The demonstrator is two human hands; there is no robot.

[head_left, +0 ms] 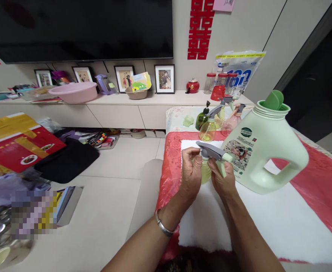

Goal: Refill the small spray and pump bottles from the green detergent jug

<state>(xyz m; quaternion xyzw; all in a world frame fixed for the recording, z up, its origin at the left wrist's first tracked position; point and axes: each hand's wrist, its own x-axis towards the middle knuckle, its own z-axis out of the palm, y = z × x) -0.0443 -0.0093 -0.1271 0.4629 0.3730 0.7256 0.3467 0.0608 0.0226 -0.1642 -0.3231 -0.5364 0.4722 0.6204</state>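
Forearms [146, 243] extended; left hand [191, 173] and right hand [223, 180] curled round yellowish spray bottle [206, 175], contents unclear; green cup [274, 100] in right-side jug's [264, 151] mouth.

Spray bottle [206, 174]: partly hidden by left hand [191, 174] | television [81, 30]: top cut off

"Where's the jug [268, 149]?"
"On the cloth [256, 223], right of the spray bottle [205, 174] that is between the left hand [191, 172] and right hand [224, 179]."
"And behind that bottle?"
"Another spray bottle [207, 131] on the table [173, 117], with a pump bottle [201, 120] at its left."
"Further back?"
"A cabinet [115, 113]: jars [210, 84] on its right end, a pot [193, 87] left of them, then picture frames [165, 78], a basin [73, 92] before one."
"The box [21, 147]?"
"Left of the table, before the cabinet."
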